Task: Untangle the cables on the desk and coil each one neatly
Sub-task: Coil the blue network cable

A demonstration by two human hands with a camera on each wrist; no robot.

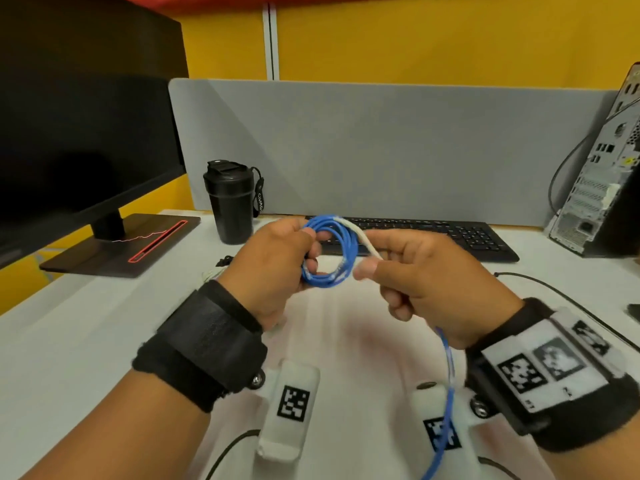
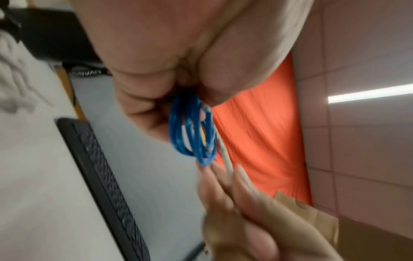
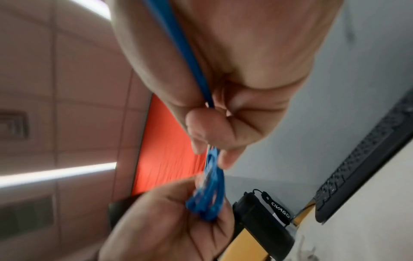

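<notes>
A blue cable (image 1: 330,252) is wound into a small coil of several loops, held above the white desk (image 1: 86,341). My left hand (image 1: 277,268) grips the coil's left side, fingers curled through the loops. My right hand (image 1: 415,282) pinches a pale, whitish stretch of the same cable (image 1: 362,239) just right of the coil. The cable's loose tail (image 1: 448,393) runs down under my right wrist toward the near desk edge. In the left wrist view the blue coil (image 2: 193,130) hangs from my left hand. In the right wrist view the blue cable (image 3: 178,46) crosses my right palm.
A black keyboard (image 1: 450,237) lies behind my hands, a black tumbler (image 1: 232,202) to its left. A monitor (image 1: 86,116) with its stand fills the left. A computer tower (image 1: 602,174) stands at the right. Thin black cables (image 1: 571,299) trail over the desk's right side.
</notes>
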